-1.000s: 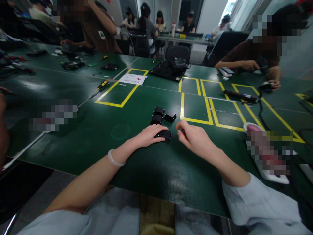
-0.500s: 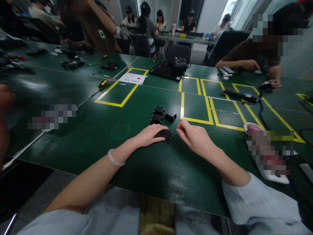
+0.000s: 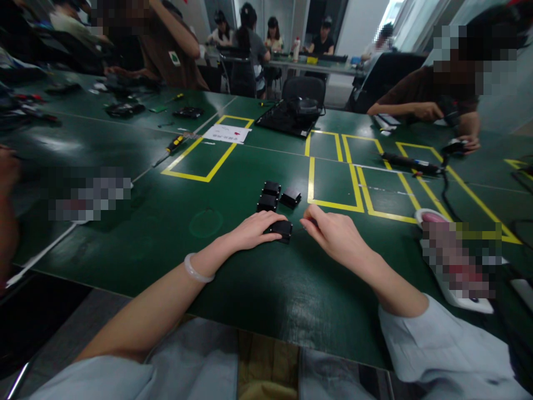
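Observation:
Fingers and thumb of my left hand (image 3: pixel 257 230) grip a small black block (image 3: pixel 282 230) on the green table (image 3: pixel 245 289). To its right, my right hand (image 3: pixel 328 228) is pinched closed; whatever is between its fingertips is too small and dark to make out. Just beyond my left hand, two similar black blocks (image 3: pixel 268 198) stand in a row. Another black block (image 3: pixel 291 196) lies tilted to their right, touched by neither hand.
Yellow tape outlines mark the table beyond. A white tray (image 3: pixel 458 300) is at the right, a yellow-black screwdriver (image 3: pixel 174 144) at the left, a paper sheet (image 3: pixel 227 133) and a black panel (image 3: pixel 283 119) farther back. Other people sit around.
My hands and the blocks are almost unchanged. At the far left edge, another person's hand has shifted slightly left.

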`<state>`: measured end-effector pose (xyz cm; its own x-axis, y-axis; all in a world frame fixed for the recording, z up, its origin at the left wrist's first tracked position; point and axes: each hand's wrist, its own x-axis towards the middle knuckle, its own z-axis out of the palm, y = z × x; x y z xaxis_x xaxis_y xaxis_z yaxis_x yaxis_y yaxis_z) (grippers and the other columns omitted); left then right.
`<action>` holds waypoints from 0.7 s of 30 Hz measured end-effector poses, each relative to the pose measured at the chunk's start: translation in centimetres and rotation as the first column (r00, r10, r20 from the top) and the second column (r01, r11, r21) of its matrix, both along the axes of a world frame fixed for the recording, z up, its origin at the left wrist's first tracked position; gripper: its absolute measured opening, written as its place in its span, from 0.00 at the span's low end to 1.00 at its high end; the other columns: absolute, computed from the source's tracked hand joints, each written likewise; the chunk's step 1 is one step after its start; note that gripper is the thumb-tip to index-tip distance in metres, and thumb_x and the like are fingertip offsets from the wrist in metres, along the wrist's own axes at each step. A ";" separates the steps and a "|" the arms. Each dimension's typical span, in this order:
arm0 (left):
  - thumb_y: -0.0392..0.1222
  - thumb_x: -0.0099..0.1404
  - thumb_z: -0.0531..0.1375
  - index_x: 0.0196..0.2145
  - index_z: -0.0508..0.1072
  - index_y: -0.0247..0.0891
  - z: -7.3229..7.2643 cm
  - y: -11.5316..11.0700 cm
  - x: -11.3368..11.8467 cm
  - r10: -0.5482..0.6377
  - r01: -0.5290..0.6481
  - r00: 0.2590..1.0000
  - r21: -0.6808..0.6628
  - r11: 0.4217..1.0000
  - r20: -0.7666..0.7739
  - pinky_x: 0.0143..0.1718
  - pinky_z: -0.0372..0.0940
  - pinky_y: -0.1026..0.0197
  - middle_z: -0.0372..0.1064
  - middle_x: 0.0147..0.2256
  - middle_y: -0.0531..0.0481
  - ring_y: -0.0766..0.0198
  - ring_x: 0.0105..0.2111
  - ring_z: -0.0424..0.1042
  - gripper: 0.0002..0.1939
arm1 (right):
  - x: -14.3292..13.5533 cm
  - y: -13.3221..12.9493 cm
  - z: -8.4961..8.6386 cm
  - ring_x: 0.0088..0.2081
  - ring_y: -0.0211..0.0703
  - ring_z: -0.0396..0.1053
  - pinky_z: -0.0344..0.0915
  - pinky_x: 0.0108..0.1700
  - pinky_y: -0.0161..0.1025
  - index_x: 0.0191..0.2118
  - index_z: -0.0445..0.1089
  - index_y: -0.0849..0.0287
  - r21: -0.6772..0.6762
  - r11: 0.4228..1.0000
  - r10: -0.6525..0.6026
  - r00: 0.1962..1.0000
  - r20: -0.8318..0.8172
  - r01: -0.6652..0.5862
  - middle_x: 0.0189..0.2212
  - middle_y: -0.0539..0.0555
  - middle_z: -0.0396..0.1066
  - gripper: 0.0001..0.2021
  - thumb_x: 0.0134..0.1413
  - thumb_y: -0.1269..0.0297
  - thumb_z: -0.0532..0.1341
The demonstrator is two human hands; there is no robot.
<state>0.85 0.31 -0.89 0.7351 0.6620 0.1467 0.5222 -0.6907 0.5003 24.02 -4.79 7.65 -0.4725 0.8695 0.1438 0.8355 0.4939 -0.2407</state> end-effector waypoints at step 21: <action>0.51 0.69 0.55 0.56 0.62 0.43 0.0 0.0 0.0 0.001 -0.001 1.000 0.005 1.000 0.003 0.52 0.58 0.55 0.65 0.51 0.46 0.55 0.49 0.65 0.21 | 0.0 -0.3 0.0 0.27 0.38 0.66 0.51 0.29 0.35 0.43 0.59 0.58 -0.016 0.999 0.048 0.992 -0.120 -0.050 0.29 0.52 0.69 0.08 0.61 0.63 0.48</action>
